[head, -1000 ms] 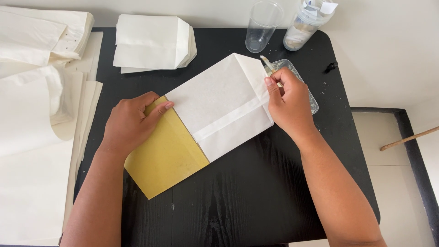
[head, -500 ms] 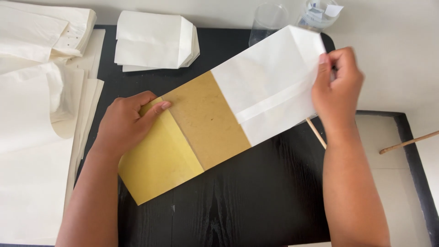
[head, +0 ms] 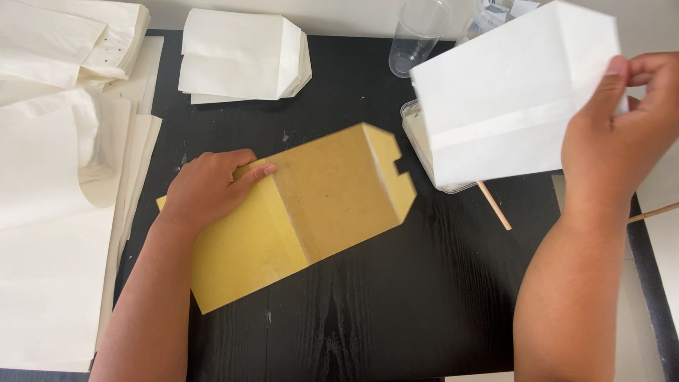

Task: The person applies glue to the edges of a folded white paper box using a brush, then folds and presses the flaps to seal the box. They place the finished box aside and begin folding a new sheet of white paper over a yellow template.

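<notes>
Holding now: head view, right hand [head: 622, 134] pinches the folded white paper bag [head: 509, 92] by its edge, lifted off the black wooden desk [head: 396, 304].
Left hand: left hand [head: 209, 187] lies flat, fingers together, pressing the mustard-yellow cardboard template [head: 311, 212].
Risk: the raised bag, just above the clear plastic tray [head: 417, 138], could dip into it or knock the clear plastic cup [head: 417, 35] beyond.
Packages: stack of white bags [head: 240, 56] beyond the left hand; cream paper sheets [head: 49, 212] to its left. Labels: none legible.
</notes>
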